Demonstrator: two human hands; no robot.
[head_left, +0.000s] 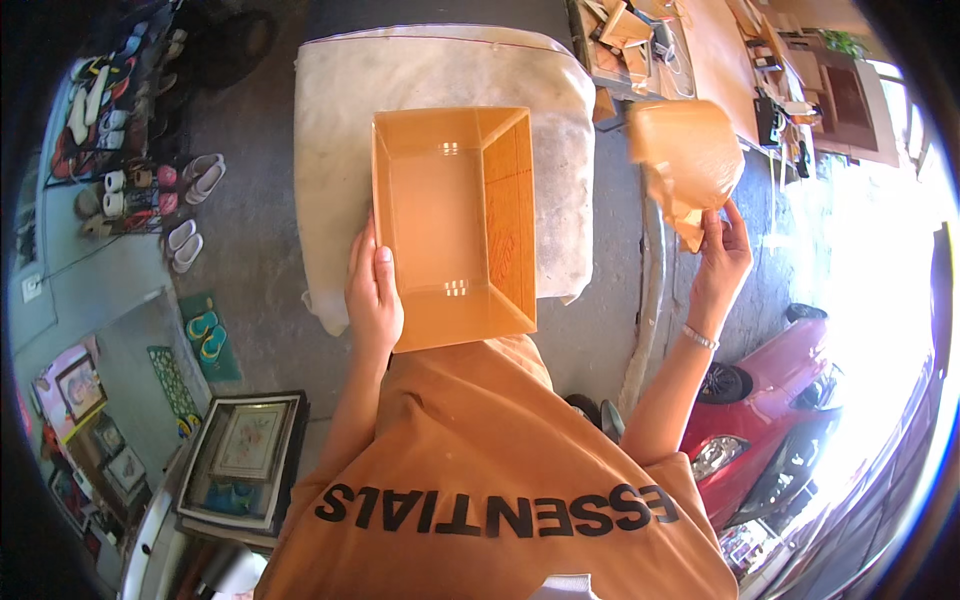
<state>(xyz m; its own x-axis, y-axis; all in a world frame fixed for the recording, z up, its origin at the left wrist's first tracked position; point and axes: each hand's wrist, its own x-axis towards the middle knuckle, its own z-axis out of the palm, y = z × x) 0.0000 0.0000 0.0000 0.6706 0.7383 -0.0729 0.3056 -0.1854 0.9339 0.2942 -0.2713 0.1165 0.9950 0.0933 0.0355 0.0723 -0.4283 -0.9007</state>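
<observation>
An open rectangular box (508, 215), orange-brown with slanted walls and a smooth inner bottom, is tilted with its opening toward me, in front of my shirt and over the cloth-covered table. My left hand (378, 295) grips its left wall, thumb on the near face and the fingers partly hidden behind. Out to the right, apart from the box, my right hand (722, 255) pinches the lower corner of a crumpled, shiny tan sheet (690, 150). The sheet hangs in the air above the floor, its left edge blurred; its material I cannot make out.
A pale stained cloth (335, 180) covers the table ahead. At the far right stands a workbench (710, 65) with wood pieces and tools. Shoes (115, 190) line the left side, a framed picture (245, 450) lies lower left, and a red car (765, 385) is at right.
</observation>
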